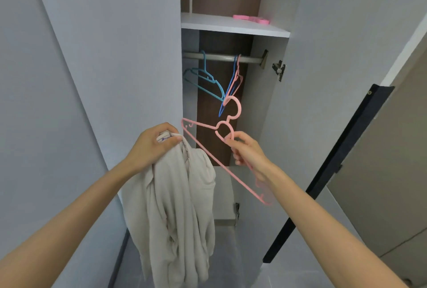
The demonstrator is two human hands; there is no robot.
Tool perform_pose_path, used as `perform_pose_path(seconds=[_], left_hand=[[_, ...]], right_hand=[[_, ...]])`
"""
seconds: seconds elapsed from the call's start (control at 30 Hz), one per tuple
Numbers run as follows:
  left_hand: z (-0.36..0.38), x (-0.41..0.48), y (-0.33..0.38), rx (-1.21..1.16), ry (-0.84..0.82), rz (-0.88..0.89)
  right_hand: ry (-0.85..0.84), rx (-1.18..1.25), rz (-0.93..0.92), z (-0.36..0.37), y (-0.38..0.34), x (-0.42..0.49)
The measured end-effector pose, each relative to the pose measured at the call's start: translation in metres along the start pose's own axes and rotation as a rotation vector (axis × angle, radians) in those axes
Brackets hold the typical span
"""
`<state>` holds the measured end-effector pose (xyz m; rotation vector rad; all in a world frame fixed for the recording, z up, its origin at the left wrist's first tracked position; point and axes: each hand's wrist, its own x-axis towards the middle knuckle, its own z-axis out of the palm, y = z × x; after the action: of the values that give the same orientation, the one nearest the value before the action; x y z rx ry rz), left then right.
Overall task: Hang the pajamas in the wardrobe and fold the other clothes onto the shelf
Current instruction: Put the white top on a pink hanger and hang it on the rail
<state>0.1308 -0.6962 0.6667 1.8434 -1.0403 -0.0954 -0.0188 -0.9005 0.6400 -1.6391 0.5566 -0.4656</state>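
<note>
Left hand (154,143) grips beige pajamas (175,213) at an unreadable blue-printed label (166,139); right hand (247,150) holds pink hanger (208,151).

A teal hanger (206,74) hangs bare, apart from a blue hanger (228,91) and a pink hanger (240,77) bunched together. Higher up lies a flat pink thing (251,19) (too small to identify). A black-edged door (328,167) stands at the right, above grey floor (242,264).

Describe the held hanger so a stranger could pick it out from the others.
Find the open wardrobe and its metal rail, where a teal hanger, a blue hanger and a second pink hanger hang. Below it, right of the beige garment, the right hand grips the pink hanger by the loop under its hook. It alone is off the rail and tilted.
</note>
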Motion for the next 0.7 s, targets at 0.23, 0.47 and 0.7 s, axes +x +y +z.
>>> perform_pose_path(seconds=[0.23, 0.47, 0.7], left_hand=[[-0.004, -0.032, 0.001, -0.020, 0.035, -0.062], [-0.019, -0.039, -0.006, 0.012, 0.002, -0.071], [-0.039, -0.040, -0.025, 0.038, -0.024, -0.163]], right_hand=[[-0.048, -0.170, 0.062, 0.012, 0.003, -0.023], [0.012, -0.329, 0.058, 0.022, -0.004, -0.029], [-0.026, -0.046, -0.018, 0.053, -0.012, -0.040]])
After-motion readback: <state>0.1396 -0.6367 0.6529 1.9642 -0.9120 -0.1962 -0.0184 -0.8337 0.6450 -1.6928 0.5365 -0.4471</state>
